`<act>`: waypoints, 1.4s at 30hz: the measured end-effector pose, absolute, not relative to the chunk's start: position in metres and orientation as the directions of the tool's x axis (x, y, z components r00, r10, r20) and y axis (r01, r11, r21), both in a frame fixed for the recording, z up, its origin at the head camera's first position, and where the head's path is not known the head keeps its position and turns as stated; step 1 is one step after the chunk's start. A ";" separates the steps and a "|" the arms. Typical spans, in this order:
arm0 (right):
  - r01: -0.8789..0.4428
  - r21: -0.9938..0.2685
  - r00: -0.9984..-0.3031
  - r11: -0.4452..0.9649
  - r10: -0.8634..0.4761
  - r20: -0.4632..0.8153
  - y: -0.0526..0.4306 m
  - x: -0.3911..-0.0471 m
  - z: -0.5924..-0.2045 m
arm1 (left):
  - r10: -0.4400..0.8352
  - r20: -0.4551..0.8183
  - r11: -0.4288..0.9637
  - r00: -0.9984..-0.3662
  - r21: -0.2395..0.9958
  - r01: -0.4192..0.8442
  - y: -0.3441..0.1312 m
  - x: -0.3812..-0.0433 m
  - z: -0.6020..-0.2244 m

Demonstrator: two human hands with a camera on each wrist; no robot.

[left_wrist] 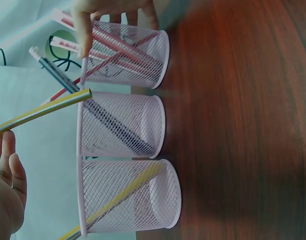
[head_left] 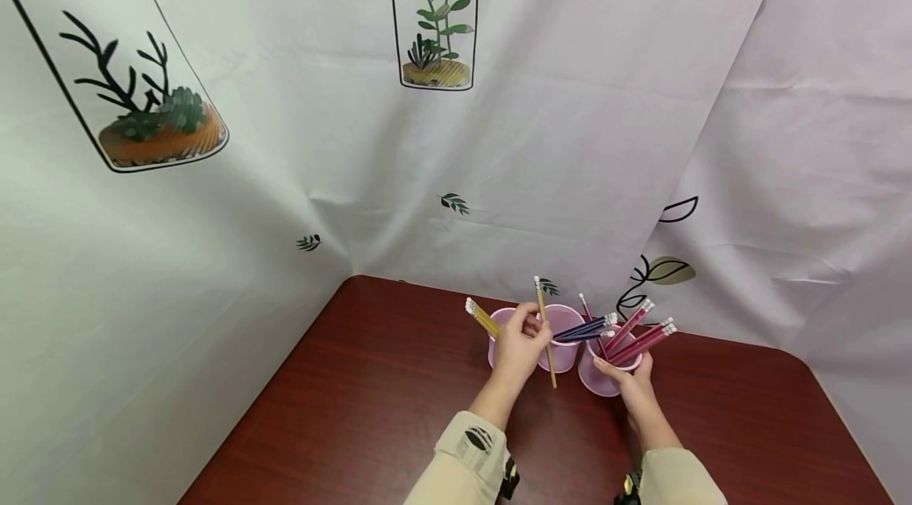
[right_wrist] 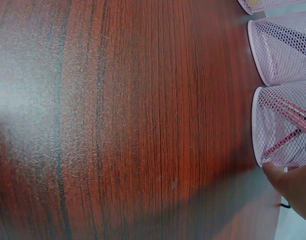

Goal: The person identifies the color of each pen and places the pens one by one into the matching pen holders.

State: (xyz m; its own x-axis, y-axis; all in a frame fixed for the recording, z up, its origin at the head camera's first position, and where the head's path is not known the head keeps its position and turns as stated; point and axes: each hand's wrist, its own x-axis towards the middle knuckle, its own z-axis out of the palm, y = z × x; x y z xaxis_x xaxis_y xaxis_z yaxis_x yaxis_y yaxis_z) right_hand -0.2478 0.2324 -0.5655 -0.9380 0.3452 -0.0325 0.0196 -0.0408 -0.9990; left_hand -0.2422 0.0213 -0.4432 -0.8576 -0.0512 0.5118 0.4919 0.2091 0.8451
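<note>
My left hand (head_left: 518, 343) pinches a yellow pencil (head_left: 541, 305), held aslant with its white eraser end up, in front of the middle cup. In the left wrist view the pencil's lower tip (left_wrist: 87, 94) is beside that cup's rim. My right hand (head_left: 636, 390) grips the right-hand pink mesh cup (head_left: 597, 383), which holds several red pencils (head_left: 644, 342), thumb and fingers on either side. Dark blue pencils (head_left: 583, 329) lean in the middle mesh cup (head_left: 564, 360). Yellow pencils (head_left: 482, 317) lean left in the left mesh cup (left_wrist: 110, 175), partly hidden by my left hand in the head view.
The three cups stand in a row near the back of a dark red-brown wooden table (head_left: 342, 394). Right behind them hangs a white cloth (head_left: 399, 236) printed with plants. Another stretch of cloth (head_left: 142, 267) borders the table's left side.
</note>
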 end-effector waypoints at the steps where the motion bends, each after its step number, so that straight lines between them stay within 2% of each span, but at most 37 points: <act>1: 0.008 -0.999 -0.940 -0.036 0.340 -0.020 0.232 -0.247 -0.565 | -0.061 0.515 0.216 -0.855 0.843 0.492 0.020 -0.243 -0.442; 10: 0.023 -0.999 -0.938 -0.025 0.345 -0.030 0.231 -0.247 -0.564 | -0.152 0.530 0.272 -0.834 0.834 0.481 0.008 -0.250 -0.433; 19: 0.006 -1.000 -0.941 -0.024 0.337 -0.014 0.230 -0.244 -0.560 | -0.295 0.530 0.214 -0.795 0.848 0.485 -0.003 -0.254 -0.431; 25: 0.018 -0.999 -0.942 -0.031 0.334 -0.027 0.230 -0.243 -0.559 | -0.342 0.550 0.207 -0.762 0.835 0.510 -0.007 -0.256 -0.435; 32: 0.024 -0.999 -0.944 -0.028 0.329 -0.032 0.229 -0.241 -0.555 | -0.404 0.566 0.299 -0.719 0.824 0.481 -0.012 -0.257 -0.443; 42: -0.014 -1.000 -0.946 -0.011 0.325 0.010 0.225 -0.236 -0.546 | -0.416 0.511 0.266 -0.752 0.859 0.437 -0.017 -0.253 -0.460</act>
